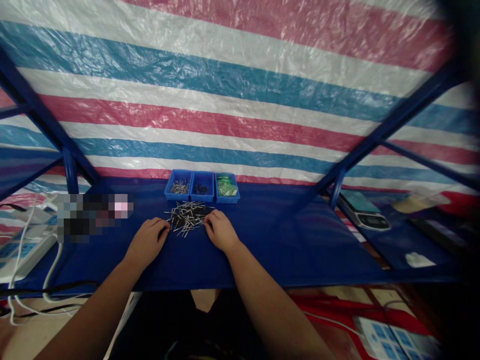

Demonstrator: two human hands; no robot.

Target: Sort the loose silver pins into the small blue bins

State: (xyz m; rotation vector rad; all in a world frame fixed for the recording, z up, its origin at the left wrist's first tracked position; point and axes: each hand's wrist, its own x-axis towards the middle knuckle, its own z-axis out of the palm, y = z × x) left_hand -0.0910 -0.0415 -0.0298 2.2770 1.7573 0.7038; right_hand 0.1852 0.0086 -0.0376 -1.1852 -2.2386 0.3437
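Observation:
A loose pile of thin silvery pins (187,218), with dark pieces among them, lies on the blue tabletop (270,235). At the pile's left edge is my left hand (148,240), thumb and fingers curled toward each other. My right hand (221,230) touches the right edge, its thumb near the bent fingers. Whatever either set of fingertips holds is too small to make out. Just behind the pile stand three joined blue bins: the left bin (167,192) holds small metal pieces, the middle bin (203,198) dark pieces, the right bin (233,199) green and pale pieces.
White power strips (28,257) and cables lie at the far left, beside a blurred-out patch. Blue metal frame bars (337,187) rise on both sides before a striped sheet (225,120). A digital scale (365,212) sits on the right-hand surface.

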